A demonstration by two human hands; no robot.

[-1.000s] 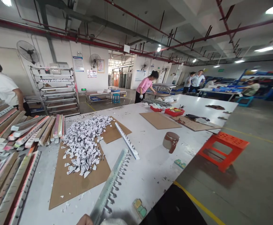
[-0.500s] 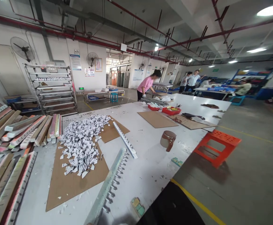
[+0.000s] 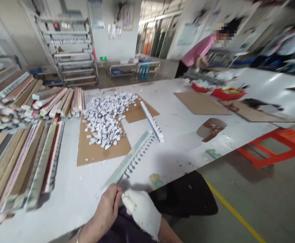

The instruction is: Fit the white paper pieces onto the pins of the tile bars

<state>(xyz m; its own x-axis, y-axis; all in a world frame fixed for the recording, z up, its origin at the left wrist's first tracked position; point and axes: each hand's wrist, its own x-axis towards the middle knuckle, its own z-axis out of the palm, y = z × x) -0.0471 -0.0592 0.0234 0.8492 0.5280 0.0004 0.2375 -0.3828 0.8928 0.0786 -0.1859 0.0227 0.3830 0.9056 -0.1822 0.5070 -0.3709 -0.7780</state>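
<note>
Here both hands (image 3: pixel 127 207) grip strip (image 3: pixel 131 158) end — table edge (image 3: pixel 178 175) near.

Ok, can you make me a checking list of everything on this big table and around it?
Surface: white table, scuffed and speckled.
Job's things: long metal strip with pegs, near end held at the table edge.
Clutter: heap of white paper bits on cardboard sheet; second pegged strip; stacked strips; brown cup; red trays.
Grips: bare left hand and gloved right hand both on the strip's end.
Cables: nothing seen.
Surroundings: metal rack; orange stool; person in pink.
</note>
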